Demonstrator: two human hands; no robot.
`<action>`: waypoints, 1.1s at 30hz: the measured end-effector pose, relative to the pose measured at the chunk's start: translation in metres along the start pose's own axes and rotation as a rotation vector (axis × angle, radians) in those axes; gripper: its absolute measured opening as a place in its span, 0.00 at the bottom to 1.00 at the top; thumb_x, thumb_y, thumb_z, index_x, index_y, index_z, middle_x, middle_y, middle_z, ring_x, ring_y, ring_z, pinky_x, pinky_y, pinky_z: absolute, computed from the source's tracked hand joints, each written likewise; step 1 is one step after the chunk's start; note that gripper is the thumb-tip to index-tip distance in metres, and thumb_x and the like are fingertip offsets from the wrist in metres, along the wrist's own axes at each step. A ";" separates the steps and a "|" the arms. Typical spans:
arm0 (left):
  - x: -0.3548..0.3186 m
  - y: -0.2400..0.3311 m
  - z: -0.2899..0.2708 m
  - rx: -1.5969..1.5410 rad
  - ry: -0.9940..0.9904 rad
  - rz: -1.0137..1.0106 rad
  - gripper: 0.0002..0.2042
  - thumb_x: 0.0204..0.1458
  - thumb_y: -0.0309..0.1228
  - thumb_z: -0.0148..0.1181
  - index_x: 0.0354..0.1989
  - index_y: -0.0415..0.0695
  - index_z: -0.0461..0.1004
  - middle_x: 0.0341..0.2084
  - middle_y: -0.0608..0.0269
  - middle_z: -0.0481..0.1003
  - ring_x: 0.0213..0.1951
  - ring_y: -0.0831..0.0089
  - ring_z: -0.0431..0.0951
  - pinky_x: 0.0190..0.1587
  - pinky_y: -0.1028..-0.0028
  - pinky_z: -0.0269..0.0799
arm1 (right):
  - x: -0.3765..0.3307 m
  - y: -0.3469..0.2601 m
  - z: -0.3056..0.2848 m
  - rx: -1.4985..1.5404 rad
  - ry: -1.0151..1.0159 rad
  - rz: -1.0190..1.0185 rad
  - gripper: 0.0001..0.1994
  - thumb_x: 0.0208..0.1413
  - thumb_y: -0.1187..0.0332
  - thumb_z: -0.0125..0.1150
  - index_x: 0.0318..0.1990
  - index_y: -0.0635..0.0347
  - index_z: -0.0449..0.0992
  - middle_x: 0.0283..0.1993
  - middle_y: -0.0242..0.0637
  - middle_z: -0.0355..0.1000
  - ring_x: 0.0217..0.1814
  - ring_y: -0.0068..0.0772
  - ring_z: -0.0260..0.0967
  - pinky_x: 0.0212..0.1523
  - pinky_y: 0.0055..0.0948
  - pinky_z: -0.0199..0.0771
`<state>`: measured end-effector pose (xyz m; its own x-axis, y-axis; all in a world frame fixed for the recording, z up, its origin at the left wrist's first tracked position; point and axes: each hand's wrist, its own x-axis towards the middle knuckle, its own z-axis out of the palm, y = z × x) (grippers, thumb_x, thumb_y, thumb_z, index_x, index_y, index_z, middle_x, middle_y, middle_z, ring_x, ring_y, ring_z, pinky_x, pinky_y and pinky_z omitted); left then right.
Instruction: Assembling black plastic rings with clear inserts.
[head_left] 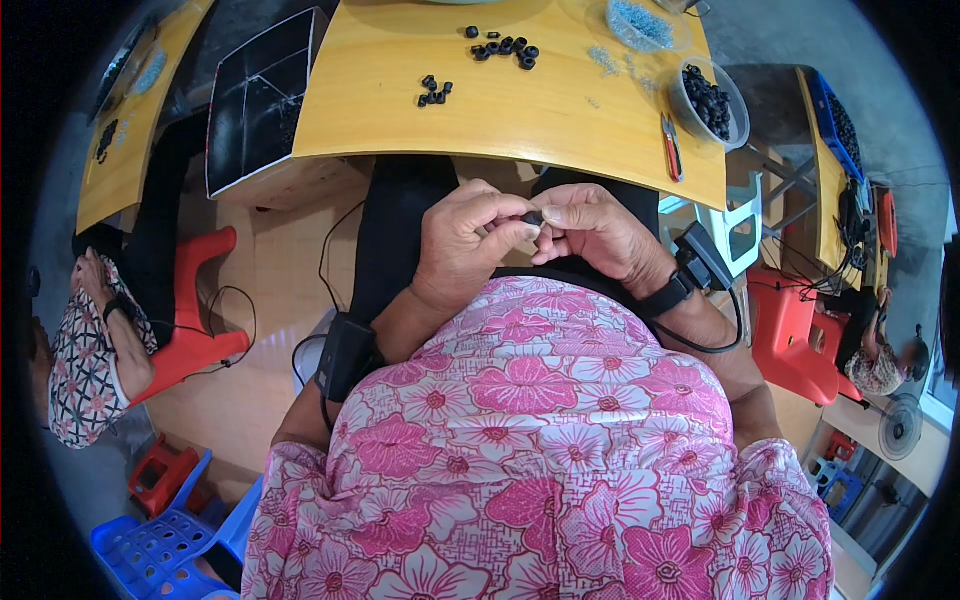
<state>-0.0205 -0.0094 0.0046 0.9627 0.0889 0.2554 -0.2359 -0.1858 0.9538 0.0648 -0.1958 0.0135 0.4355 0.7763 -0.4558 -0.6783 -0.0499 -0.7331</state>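
Over my lap, just off the table's near edge, my two hands meet. Thumb and fingers of my left hand pinch a small black part, short and rounded like the ones on the table. My right hand is closed at the other end of it, thumb tip against the fingers; whatever sits in that pinch is too small to make out. Similar black parts lie in a loose cluster on the yellow table, with a smaller group nearer to me.
At the table's right stand a clear bowl of black parts and a clear tub of pale blue pieces. Red-handled snippers lie by the edge. A black-lined box is on the left. Co-workers sit at both sides, near red stools.
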 end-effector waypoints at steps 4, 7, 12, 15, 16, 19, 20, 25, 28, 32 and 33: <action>0.000 -0.001 0.000 0.000 -0.006 -0.014 0.07 0.43 0.21 0.67 0.32 0.39 0.80 0.23 0.65 0.72 0.26 0.78 0.69 0.29 0.78 0.65 | 0.000 0.001 0.001 0.016 -0.016 -0.028 0.15 0.60 0.59 0.60 0.38 0.65 0.76 0.28 0.31 0.72 0.30 0.23 0.72 0.38 0.26 0.78; 0.000 -0.002 0.002 -0.013 0.007 -0.015 0.06 0.44 0.21 0.67 0.32 0.39 0.80 0.23 0.66 0.72 0.26 0.78 0.69 0.29 0.78 0.64 | 0.000 0.002 0.002 0.041 -0.030 -0.035 0.14 0.61 0.60 0.58 0.37 0.65 0.75 0.27 0.29 0.70 0.29 0.21 0.69 0.40 0.27 0.78; 0.001 0.002 0.002 -0.025 0.020 -0.046 0.06 0.44 0.21 0.66 0.31 0.39 0.80 0.22 0.66 0.72 0.26 0.79 0.69 0.29 0.78 0.64 | 0.001 0.002 0.004 -0.016 -0.061 -0.075 0.13 0.63 0.61 0.56 0.38 0.64 0.73 0.30 0.27 0.68 0.30 0.18 0.66 0.42 0.24 0.75; 0.001 0.001 0.001 -0.019 -0.014 -0.082 0.08 0.44 0.21 0.66 0.34 0.39 0.80 0.26 0.66 0.73 0.27 0.81 0.69 0.31 0.79 0.65 | 0.001 0.002 0.004 -0.057 -0.068 -0.097 0.12 0.63 0.63 0.54 0.40 0.64 0.72 0.32 0.26 0.68 0.31 0.17 0.65 0.42 0.22 0.72; 0.001 -0.002 0.002 -0.020 -0.016 -0.081 0.08 0.44 0.21 0.66 0.34 0.39 0.80 0.26 0.66 0.73 0.27 0.81 0.69 0.31 0.79 0.65 | 0.002 0.003 0.003 -0.064 -0.090 -0.123 0.11 0.64 0.64 0.53 0.41 0.64 0.72 0.33 0.27 0.68 0.32 0.17 0.65 0.41 0.21 0.71; -0.003 -0.015 0.005 -0.105 0.013 -0.085 0.14 0.44 0.20 0.66 0.43 0.38 0.79 0.26 0.65 0.73 0.27 0.82 0.72 0.32 0.81 0.69 | -0.001 -0.005 0.017 -0.286 0.047 -0.156 0.09 0.64 0.66 0.52 0.42 0.64 0.72 0.34 0.28 0.69 0.35 0.17 0.65 0.40 0.20 0.69; -0.004 -0.016 0.004 -0.223 -0.043 -0.174 0.18 0.47 0.21 0.65 0.49 0.37 0.75 0.31 0.66 0.73 0.30 0.83 0.71 0.35 0.81 0.69 | -0.002 -0.004 0.016 -0.286 0.048 -0.156 0.09 0.64 0.66 0.52 0.42 0.64 0.72 0.34 0.28 0.69 0.35 0.17 0.65 0.40 0.20 0.69; -0.004 -0.016 0.006 -0.406 -0.166 -0.321 0.25 0.52 0.22 0.64 0.59 0.33 0.67 0.38 0.69 0.73 0.37 0.85 0.70 0.42 0.83 0.68 | -0.002 0.002 0.010 -0.661 0.070 -0.421 0.09 0.60 0.71 0.55 0.44 0.65 0.71 0.35 0.32 0.71 0.38 0.22 0.67 0.41 0.24 0.69; -0.005 -0.018 0.007 -0.459 -0.147 -0.318 0.25 0.52 0.23 0.63 0.60 0.34 0.67 0.38 0.69 0.72 0.37 0.86 0.69 0.42 0.84 0.67 | -0.003 0.002 0.016 -0.821 0.132 -0.528 0.10 0.57 0.72 0.56 0.45 0.64 0.70 0.36 0.39 0.71 0.38 0.30 0.69 0.43 0.28 0.70; -0.002 -0.013 0.005 -0.427 -0.189 -0.313 0.25 0.53 0.25 0.64 0.60 0.35 0.67 0.37 0.70 0.71 0.36 0.86 0.68 0.41 0.84 0.65 | -0.005 0.000 0.018 -0.902 0.157 -0.570 0.11 0.56 0.73 0.56 0.46 0.64 0.70 0.38 0.44 0.71 0.40 0.38 0.70 0.44 0.31 0.70; -0.002 -0.013 0.004 -0.402 -0.196 -0.295 0.25 0.53 0.25 0.64 0.60 0.35 0.67 0.37 0.70 0.71 0.36 0.86 0.67 0.41 0.85 0.65 | -0.005 0.000 0.019 -0.903 0.163 -0.560 0.11 0.55 0.74 0.56 0.46 0.64 0.70 0.38 0.44 0.71 0.41 0.40 0.70 0.45 0.32 0.70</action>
<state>-0.0191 -0.0115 -0.0089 0.9934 -0.1109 -0.0301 0.0532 0.2121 0.9758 0.0508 -0.1875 0.0255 0.6677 0.7429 0.0477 0.3010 -0.2109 -0.9300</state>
